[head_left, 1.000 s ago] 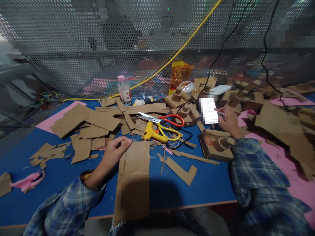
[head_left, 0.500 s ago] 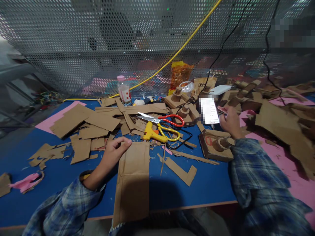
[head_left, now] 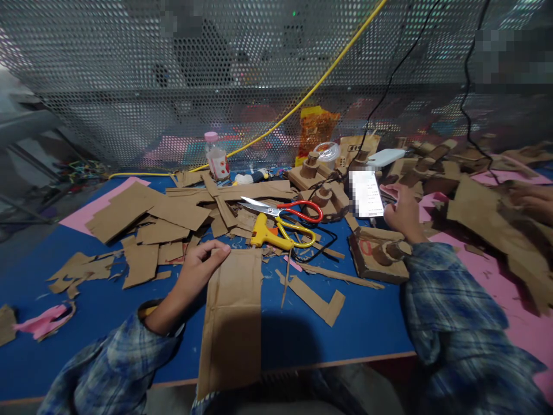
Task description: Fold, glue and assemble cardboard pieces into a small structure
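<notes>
My left hand [head_left: 202, 272] pinches the upper left corner of a long cardboard strip [head_left: 235, 323], which hangs over the table's front edge. At the right, my right hand [head_left: 402, 213] is at the side of a lit phone [head_left: 367, 193], fingers curled; whether it grips the phone is unclear. A yellow glue gun [head_left: 268, 234] lies just beyond the strip's top edge. Behind it rest open scissors [head_left: 280, 210] with red and yellow handles. Below my right hand sits a cardboard block with a round knob [head_left: 380, 253].
Cardboard scraps [head_left: 173, 213] cover the blue table's left and middle. A bottle [head_left: 216, 157] and an orange snack bag [head_left: 317, 132] stand at the back. Pink sheets and cardboard pieces lie at the right, where another person's hand [head_left: 531, 199] reaches in.
Another person's hand has appeared at the right edge. My right hand's fingers have shifted slightly beside the phone. My left hand still holds the strip in the same place.
</notes>
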A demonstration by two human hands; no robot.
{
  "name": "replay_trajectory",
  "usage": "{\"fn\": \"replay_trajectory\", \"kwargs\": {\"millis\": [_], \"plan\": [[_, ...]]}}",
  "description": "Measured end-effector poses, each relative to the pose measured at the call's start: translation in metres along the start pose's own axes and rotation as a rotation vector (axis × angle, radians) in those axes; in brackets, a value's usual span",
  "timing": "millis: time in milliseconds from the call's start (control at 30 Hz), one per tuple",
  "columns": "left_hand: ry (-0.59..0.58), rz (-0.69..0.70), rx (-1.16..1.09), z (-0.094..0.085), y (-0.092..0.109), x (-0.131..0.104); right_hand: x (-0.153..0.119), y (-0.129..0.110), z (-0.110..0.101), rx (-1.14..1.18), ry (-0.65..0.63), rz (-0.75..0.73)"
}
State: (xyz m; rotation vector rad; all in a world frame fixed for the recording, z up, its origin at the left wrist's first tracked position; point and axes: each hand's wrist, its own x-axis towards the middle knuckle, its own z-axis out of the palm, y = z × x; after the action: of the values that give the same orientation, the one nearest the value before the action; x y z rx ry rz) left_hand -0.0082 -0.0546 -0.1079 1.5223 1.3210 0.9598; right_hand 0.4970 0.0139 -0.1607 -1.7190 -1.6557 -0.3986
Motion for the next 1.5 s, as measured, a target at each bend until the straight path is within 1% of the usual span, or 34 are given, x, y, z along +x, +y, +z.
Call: {"fn": "replay_trajectory", "kwargs": {"millis": [133,300,400,567,767,933,1100,1233,1367,1500], "plan": [[0.013,-0.005,-0.006,0.0008,0.0019,-0.0002,0.0003,0.0007,0.0041,0.019,-0.018,0.013],[0.010,-0.010,-0.016,0.0009,0.0018,-0.0004,0.0003,0.0025,0.0073,0.011,-0.075,0.011],[0.014,-0.007,-0.028,0.0010,0.0019,-0.0008,0.0014,0.0022,0.0063,-0.007,-0.125,0.000],[0.015,-0.006,-0.027,0.0013,0.0022,-0.0011,0.0031,-0.0004,0.0021,-0.048,-0.126,0.027],[0.031,-0.012,-0.020,0.0022,0.0045,-0.0019,0.0030,-0.0012,0.0031,-0.077,-0.183,0.020],[0.041,-0.020,-0.026,0.0031,0.0063,-0.0029,0.0022,-0.0016,0.0025,-0.078,-0.184,0.043],[0.021,-0.009,-0.016,0.0011,0.0034,-0.0012,0.0015,-0.0051,-0.0013,-0.063,-0.163,0.051],[0.025,-0.011,-0.017,0.0008,0.0022,-0.0003,0.0013,-0.0049,-0.0004,-0.045,-0.150,0.031],[0.037,-0.008,-0.007,0.0015,0.0030,-0.0008,0.0020,-0.0026,0.0030,-0.020,-0.181,-0.009],[0.039,-0.006,-0.005,0.0021,0.0037,-0.0013,0.0030,-0.0022,0.0017,-0.025,-0.180,0.005]]}}
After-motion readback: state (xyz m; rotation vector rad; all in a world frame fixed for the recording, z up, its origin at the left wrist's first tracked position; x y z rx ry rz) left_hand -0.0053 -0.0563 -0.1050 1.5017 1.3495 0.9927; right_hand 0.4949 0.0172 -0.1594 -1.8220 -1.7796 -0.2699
